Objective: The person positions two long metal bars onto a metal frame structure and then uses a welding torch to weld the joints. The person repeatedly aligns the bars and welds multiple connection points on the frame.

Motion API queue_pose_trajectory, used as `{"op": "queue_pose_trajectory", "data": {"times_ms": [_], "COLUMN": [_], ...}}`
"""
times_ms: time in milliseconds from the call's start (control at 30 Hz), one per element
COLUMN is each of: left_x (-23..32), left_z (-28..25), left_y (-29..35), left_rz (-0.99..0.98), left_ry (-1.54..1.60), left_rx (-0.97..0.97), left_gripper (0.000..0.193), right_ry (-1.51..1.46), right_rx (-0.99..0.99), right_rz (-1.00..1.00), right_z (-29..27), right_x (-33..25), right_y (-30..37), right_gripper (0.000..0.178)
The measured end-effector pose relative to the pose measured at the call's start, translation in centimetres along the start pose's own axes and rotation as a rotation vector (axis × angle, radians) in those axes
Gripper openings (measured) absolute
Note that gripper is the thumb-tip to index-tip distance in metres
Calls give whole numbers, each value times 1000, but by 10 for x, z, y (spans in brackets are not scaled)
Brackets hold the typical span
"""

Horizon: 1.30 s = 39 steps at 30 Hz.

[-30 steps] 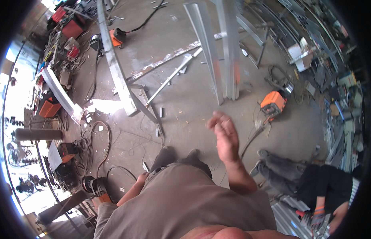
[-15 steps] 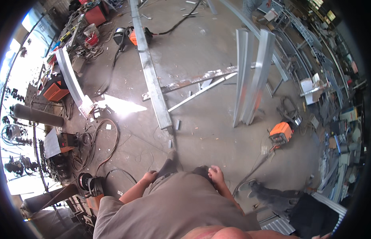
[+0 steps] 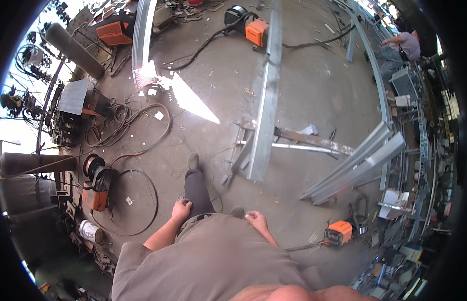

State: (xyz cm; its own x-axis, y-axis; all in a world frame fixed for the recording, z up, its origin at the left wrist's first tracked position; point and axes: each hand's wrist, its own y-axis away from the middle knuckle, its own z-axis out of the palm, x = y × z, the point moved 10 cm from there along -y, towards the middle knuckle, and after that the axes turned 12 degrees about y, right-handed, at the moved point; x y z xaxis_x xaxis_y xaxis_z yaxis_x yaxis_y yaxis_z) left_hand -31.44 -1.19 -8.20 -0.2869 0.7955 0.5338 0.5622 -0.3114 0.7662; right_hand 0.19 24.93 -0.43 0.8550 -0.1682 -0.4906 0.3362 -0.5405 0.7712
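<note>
Both hands hang in front of me at hip height as I stand with one foot forward. My left hand point(image 3: 182, 209) is beside my left thigh, its fingers curled, with nothing visible in it. On the other side, my right hand point(image 3: 256, 219) is held just in front of my shirt, fingers loosely closed and nothing seen in them. Neither hand touches any workpiece. Ahead lies a long grey metal beam point(image 3: 266, 110), raised on a rusty crossbar point(image 3: 314, 139). To the right stand leaning metal profiles point(image 3: 354, 163).
An orange wire-feed unit point(image 3: 339, 233) sits on the floor at right, another point(image 3: 256, 31) far ahead. Coiled hoses point(image 3: 166, 120), a wire-spool machine point(image 3: 95, 193) and gas cylinders point(image 3: 73, 48) are at left. A seated person point(image 3: 406, 46) is at far right.
My view has turned to the left, so the beam and profiles sit farther right. My left leg has come forward. Both hands stay low and curled near my hips.
</note>
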Motion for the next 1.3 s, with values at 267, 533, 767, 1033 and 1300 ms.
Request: {"op": "queue_pose_trajectory", "data": {"times_ms": [267,533,767,1033,1300], "left_x": [70,186,373,697,985], "left_z": [-215,-340,-459,-621,-707], "left_y": [-195,-359,-605,-828,-1162], "left_rz": [-94,-121,-103,-172,-141], "left_ry": [13,10,110,128,76], "left_rx": [-12,-219,-77,-18,-96], "left_gripper": [50,57,55,52,50], "right_ry": [52,-87,-1,-209,-300], "right_rx": [7,199,258,156,341], "right_rz": [66,-9,265,256,189], "right_z": [77,50,14,-112,-266], "right_x": [-343,-565,-690,-1083,-1367], "right_y": [-157,-354,-627,-875,-1114], "right_gripper": [31,45,58,58,55]}}
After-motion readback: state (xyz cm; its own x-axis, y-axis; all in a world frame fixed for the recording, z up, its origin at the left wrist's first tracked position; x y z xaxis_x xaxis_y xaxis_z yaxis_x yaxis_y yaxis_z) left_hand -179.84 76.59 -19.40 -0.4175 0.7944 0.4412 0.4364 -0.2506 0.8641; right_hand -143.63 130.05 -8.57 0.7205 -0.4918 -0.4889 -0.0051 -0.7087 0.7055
